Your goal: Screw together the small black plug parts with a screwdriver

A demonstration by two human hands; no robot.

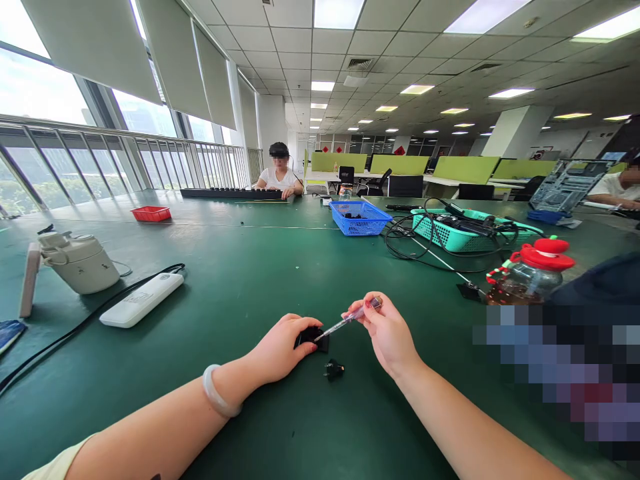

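Note:
My left hand [280, 347] is closed over a small black plug part [314, 338] and presses it on the green table [250, 280]. My right hand [386, 330] pinches a thin clear-handled screwdriver [347, 319] whose tip points down-left into that black part. A second small black piece [333, 369] lies loose on the table just in front of the hands, between my wrists. A pale bangle [216, 393] sits on my left wrist.
A white power strip [141, 299] with a black cable and a cream appliance [77, 261] lie left. A blue basket [360, 217], a teal basket of cables [470, 233], a red tray [151, 213] and a red-lidded bottle [533, 270] stand farther off. A person sits at the far end.

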